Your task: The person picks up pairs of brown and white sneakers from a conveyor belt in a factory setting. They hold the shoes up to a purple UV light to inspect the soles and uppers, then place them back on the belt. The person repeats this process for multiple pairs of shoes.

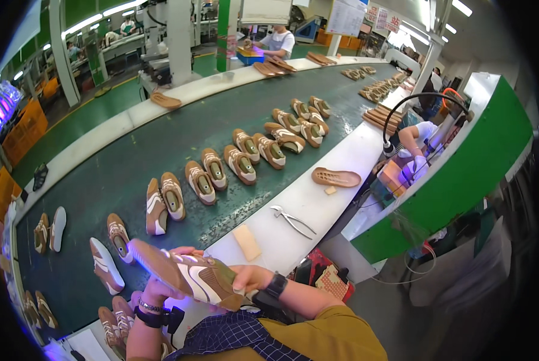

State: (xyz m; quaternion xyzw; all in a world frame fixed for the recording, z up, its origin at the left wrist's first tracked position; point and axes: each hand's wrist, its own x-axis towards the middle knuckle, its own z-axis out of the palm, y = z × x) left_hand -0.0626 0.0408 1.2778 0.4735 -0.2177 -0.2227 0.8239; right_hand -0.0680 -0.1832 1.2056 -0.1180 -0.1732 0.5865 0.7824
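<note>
A brown sneaker (198, 278) with white stripes is held up in front of me, tilted, its toe pointing to the upper left. My left hand (156, 291) grips its front part from beneath, with fingers showing past the far side. At the heel, my right hand (252, 278) is closed on the collar, thumb on the near side. An olive-coloured insert fills the shoe's opening. Just beyond the toe, another brown sneaker (118, 233) stands on the dark green conveyor belt (131, 156). A sneaker lying on its side (105, 265) shows its pale sole nearby.
Pairs of sneakers (239, 162) line the belt. Metal pincers (292, 221), a beige block (246, 242) and a brown shoe sole (335, 177) lie on the white ledge at right. Beyond stands a green machine housing (462, 174), where a co-worker's gloved hand (412, 168) shows.
</note>
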